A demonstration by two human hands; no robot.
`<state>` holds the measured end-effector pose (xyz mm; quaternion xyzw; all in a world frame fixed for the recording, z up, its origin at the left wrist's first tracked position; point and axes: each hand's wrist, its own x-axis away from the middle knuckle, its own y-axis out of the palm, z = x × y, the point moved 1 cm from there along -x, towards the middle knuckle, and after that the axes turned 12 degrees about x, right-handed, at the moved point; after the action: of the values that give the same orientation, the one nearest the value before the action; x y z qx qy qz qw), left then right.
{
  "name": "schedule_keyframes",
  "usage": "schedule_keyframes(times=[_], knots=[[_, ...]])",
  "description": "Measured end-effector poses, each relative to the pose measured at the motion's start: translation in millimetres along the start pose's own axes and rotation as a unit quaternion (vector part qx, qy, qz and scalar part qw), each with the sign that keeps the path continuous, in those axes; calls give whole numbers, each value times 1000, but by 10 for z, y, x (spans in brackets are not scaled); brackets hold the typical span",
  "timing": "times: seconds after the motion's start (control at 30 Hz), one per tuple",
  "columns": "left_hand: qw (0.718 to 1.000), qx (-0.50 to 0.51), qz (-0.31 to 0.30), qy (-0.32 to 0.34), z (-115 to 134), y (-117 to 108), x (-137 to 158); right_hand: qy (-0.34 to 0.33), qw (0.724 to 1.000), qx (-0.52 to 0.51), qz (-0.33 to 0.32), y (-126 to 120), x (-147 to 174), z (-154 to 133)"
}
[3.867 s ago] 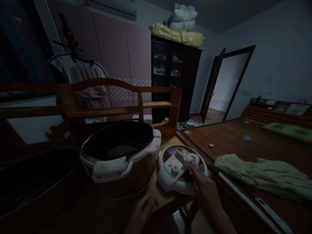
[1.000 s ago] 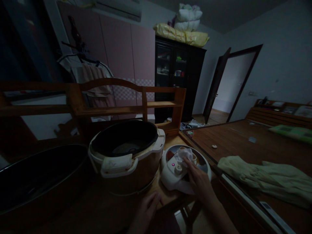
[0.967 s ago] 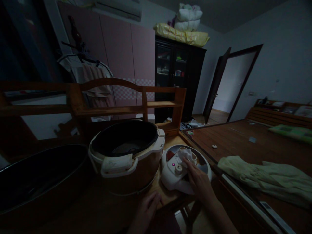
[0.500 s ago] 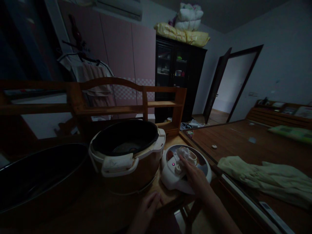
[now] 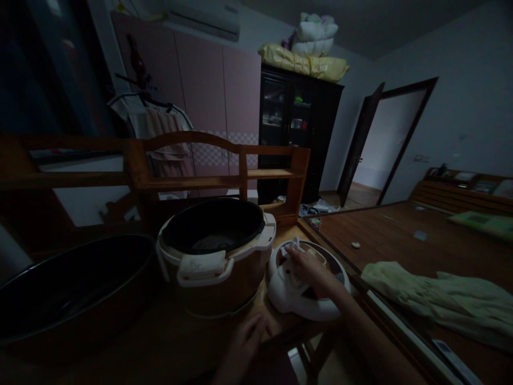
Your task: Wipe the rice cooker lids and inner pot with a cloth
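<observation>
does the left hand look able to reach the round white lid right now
Probably yes: nothing shows between the left hand and the lid, though the right hand and its white cloth cover part of the top.

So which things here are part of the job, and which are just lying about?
In the job: white wipe in the right hand; white lid beneath that hand; probably the open cooker beside the lid.

Just lying about: pale green garment; yellow bundle atop the cabinet.

Light is dim, palest in the doorway (image 5: 387,147), beyond and right of the gripping right hand (image 5: 308,264); left of the grip, the pan (image 5: 120,306) lies deep in shadow, stretched at the edge.
</observation>
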<state>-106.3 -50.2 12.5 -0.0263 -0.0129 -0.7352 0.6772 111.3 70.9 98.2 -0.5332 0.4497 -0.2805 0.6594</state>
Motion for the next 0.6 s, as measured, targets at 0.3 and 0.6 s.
schedule_keyframes(times=[0.3,0.6], knots=[[1000,4,-24,16,4,-3,-1,-47,997,29,-46,-105,97,-604],[1000,20,22,0,-45,-9,4,-108,993,58,-3,191,376,-921]])
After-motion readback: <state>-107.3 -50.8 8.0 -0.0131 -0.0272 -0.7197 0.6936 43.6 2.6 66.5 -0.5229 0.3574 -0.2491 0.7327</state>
